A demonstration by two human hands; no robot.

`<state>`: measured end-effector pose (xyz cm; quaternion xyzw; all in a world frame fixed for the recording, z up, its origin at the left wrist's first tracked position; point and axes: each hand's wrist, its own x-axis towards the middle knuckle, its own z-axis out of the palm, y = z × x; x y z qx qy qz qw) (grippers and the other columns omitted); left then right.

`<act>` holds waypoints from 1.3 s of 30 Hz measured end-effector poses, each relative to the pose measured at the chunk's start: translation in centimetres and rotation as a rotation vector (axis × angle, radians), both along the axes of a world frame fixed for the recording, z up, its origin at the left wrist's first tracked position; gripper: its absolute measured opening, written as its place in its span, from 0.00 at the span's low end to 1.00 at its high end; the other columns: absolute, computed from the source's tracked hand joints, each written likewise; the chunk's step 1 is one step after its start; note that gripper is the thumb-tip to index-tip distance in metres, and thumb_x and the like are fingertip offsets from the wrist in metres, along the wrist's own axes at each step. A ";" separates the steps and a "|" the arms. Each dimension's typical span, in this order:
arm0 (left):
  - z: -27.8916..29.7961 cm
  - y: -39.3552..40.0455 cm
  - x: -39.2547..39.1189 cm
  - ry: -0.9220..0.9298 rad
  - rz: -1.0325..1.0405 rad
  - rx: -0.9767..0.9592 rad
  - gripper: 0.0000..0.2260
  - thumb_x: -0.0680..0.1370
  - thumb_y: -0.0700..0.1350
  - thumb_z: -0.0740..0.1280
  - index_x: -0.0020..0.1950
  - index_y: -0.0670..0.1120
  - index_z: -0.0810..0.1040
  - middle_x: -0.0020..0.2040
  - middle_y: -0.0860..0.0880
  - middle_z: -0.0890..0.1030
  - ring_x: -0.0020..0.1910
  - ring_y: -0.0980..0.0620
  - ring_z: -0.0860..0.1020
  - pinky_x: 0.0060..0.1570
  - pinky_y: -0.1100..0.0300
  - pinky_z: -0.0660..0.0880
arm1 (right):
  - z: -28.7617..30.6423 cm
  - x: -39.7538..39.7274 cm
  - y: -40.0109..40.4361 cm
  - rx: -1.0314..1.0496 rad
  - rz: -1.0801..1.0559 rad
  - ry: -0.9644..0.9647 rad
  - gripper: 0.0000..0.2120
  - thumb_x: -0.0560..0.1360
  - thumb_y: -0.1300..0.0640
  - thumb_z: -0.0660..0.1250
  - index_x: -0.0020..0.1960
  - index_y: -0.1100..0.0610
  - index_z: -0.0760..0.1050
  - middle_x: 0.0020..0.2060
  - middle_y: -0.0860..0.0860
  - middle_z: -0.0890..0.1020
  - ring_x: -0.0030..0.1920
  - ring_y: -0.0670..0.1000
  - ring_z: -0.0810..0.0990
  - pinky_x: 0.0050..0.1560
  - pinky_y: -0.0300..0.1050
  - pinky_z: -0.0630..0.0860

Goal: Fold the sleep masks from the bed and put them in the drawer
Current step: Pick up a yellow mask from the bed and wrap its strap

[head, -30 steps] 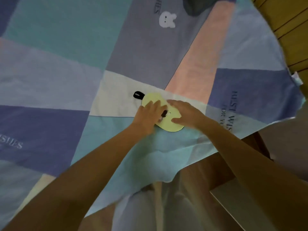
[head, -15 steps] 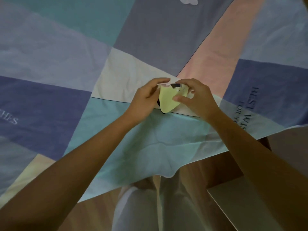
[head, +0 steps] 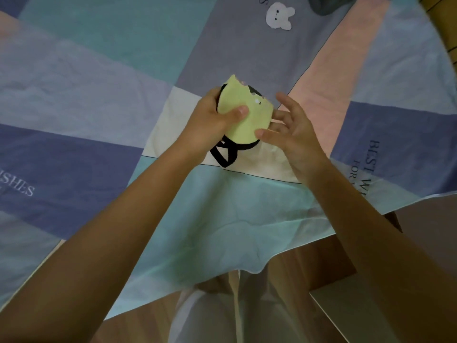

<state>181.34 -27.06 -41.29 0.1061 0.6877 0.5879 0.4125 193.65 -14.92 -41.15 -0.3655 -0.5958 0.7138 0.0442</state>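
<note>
Nearest me, the pale corner of what may be the drawer (head: 351, 315) shows at the bottom right beside the wooden floor (head: 291, 276), but I cannot tell for sure what it is.

A second ago the sleep mask (head: 243, 112) lay flat on the bedspread (head: 99, 100) under both palms. Now I see it doubled over and lifted just clear of the cloth, so I judge the fold is made and the carry to the drawer comes next.

My left hand (head: 210, 120) grips the folded yellow mask, thumb pressed on its near face, fingers curled behind it. My right hand (head: 294, 129) has loosened: its fingers are spread and only the fingertips (head: 262, 132) touch the mask's right edge.

The black strap (head: 226, 153) hangs loose in a loop below the mask, near the sheet; I think it could snag or let the fold spring open unless tucked in.

Further off, a white rabbit print (head: 279, 16) marks the grey patch, and a dark rounded thing (head: 326, 4) sits at the far edge, too cropped to name. Neither blocks the way.
</note>
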 end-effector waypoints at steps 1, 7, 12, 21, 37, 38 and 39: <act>-0.1 0.0 -0.3 -0.024 0.065 0.003 0.21 0.72 0.42 0.71 0.64 0.43 0.73 0.57 0.45 0.81 0.55 0.46 0.81 0.50 0.48 0.80 | -0.2 0.1 -0.9 -0.034 -0.050 -0.008 0.37 0.67 0.68 0.74 0.71 0.55 0.62 0.56 0.55 0.77 0.52 0.50 0.80 0.53 0.42 0.79; -0.7 -0.2 -0.6 -0.147 0.351 0.030 0.24 0.70 0.33 0.72 0.65 0.41 0.72 0.58 0.44 0.79 0.56 0.46 0.80 0.49 0.49 0.81 | -1.0 0.1 -6.0 -0.056 0.019 -0.048 0.07 0.71 0.66 0.72 0.49 0.63 0.80 0.37 0.54 0.84 0.39 0.46 0.83 0.46 0.36 0.77; -1.3 -1.4 -1.4 0.073 0.432 -0.135 0.25 0.69 0.35 0.74 0.63 0.45 0.69 0.50 0.56 0.76 0.49 0.60 0.77 0.52 0.60 0.79 | -0.4 -0.2 -5.3 -0.495 -0.243 0.114 0.11 0.79 0.53 0.62 0.41 0.57 0.76 0.30 0.47 0.79 0.38 0.47 0.81 0.55 0.45 0.77; -1.2 -1.7 -0.9 -0.002 0.467 0.065 0.23 0.70 0.35 0.73 0.60 0.49 0.71 0.57 0.49 0.79 0.57 0.50 0.79 0.58 0.47 0.77 | -1.9 -1.4 -3.4 0.396 0.328 -0.298 0.20 0.81 0.42 0.51 0.60 0.48 0.77 0.49 0.34 0.80 0.57 0.45 0.78 0.67 0.44 0.62; -2.7 -1.7 -0.7 -0.355 0.878 0.158 0.21 0.74 0.31 0.68 0.66 0.42 0.70 0.53 0.47 0.79 0.51 0.49 0.80 0.53 0.52 0.80 | -1.1 -1.0 -5.9 -0.773 -0.458 0.418 0.20 0.74 0.68 0.60 0.62 0.50 0.72 0.61 0.50 0.78 0.50 0.47 0.84 0.59 0.44 0.78; -2.7 -1.5 -0.4 -0.349 0.848 0.166 0.21 0.74 0.31 0.68 0.66 0.41 0.71 0.53 0.47 0.79 0.51 0.49 0.80 0.52 0.52 0.80 | -1.5 -0.9 -6.0 -0.687 -0.444 0.374 0.23 0.72 0.67 0.65 0.64 0.49 0.70 0.64 0.49 0.76 0.54 0.49 0.83 0.58 0.44 0.78; -2.6 -1.5 -0.2 -0.346 0.813 0.177 0.21 0.74 0.31 0.68 0.66 0.41 0.70 0.54 0.46 0.79 0.52 0.49 0.80 0.51 0.53 0.80 | -1.8 -0.8 -6.1 -0.617 -0.426 0.333 0.26 0.72 0.66 0.67 0.67 0.49 0.69 0.67 0.49 0.74 0.59 0.51 0.81 0.58 0.44 0.78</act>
